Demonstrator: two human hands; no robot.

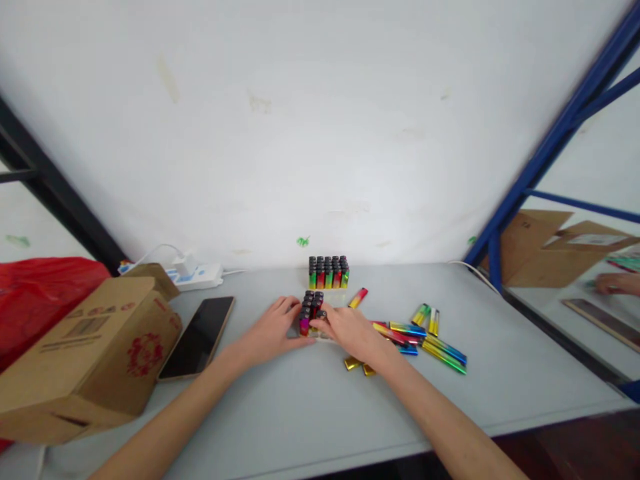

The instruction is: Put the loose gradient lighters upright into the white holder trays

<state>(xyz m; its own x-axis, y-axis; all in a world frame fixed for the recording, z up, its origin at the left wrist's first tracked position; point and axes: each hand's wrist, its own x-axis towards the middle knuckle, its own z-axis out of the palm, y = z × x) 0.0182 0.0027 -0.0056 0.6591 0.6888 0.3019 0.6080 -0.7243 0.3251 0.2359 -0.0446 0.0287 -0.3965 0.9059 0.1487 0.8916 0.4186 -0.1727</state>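
A small group of black-topped lighters (307, 308) with shiny coloured bodies stands upright in a pale, see-through tray (325, 338) at the middle of the table. My left hand (273, 333) is closed about the left side of this tray, its thumb along the near edge. From the right, my right hand (350, 328) pinches one lighter (321, 316) at the tray, beside the standing ones. My fingers hide most of its body. Just behind, a full block of similar lighters (329, 273) stands in rows against the wall.
Loose shiny lighters (443, 353) lie scattered right of my right hand. On the left are a phone (200, 337), a cardboard box (90, 353), a red plastic bag (45, 293) and a power strip (205, 277). Another person's hand (617, 283) shows beyond the blue frame (550, 140).
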